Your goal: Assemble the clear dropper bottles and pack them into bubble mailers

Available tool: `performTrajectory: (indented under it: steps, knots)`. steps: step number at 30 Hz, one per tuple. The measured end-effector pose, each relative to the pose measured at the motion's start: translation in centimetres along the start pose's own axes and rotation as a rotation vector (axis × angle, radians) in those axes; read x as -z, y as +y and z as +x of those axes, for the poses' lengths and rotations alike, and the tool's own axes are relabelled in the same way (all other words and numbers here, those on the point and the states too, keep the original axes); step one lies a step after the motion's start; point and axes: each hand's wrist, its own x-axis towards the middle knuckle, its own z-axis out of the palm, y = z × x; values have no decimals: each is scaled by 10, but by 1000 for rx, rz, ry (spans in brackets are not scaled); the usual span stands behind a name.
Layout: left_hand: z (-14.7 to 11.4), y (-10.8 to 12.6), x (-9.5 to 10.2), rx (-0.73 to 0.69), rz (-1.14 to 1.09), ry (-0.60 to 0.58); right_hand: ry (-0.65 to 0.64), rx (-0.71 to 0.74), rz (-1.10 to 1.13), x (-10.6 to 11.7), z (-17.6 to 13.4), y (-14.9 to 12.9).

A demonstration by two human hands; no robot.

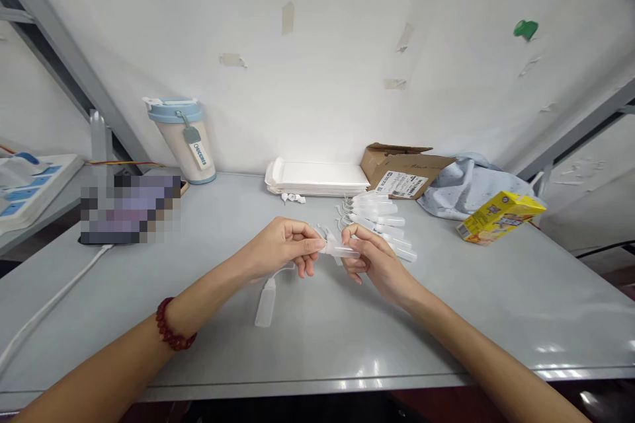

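Between my two hands lies a small translucent squeeze bottle (342, 250), held roughly level above the table. My left hand (292, 244) is closed, pinching the bottle's tip end between thumb and forefinger. On the other end, the fingers of my right hand (374, 254) are closed round the bottle's body. A similar bottle (265, 304) with a thin curved tube lies below my left hand. Beyond my right hand, several more such bottles (391, 221) lie in a row, their thin tubes pointing left. My fingers hide part of the held bottle's tip.
Small white caps (294, 198) lie before a white stack of flat trays (317, 177). Behind are an opened cardboard box (407, 175), a bluish cloth (461, 178) and a yellow carton (501, 217). A tumbler (183, 139) and a charging phone (133, 208) stand at left.
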Motion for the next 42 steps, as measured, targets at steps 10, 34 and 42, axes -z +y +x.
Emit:
performTrajectory:
  steps: [10, 34, 42]
  knots:
    - [2, -3, -2, -80, 98, 131, -24, -54, 63, -1, 0, 0]
    - [-2, -8, -11, -107, 335, 310, -63, -26, 45, -6, -2, 1]
    - [-3, -7, -15, -113, 358, 353, -61, -42, 84, -5, -2, 1]
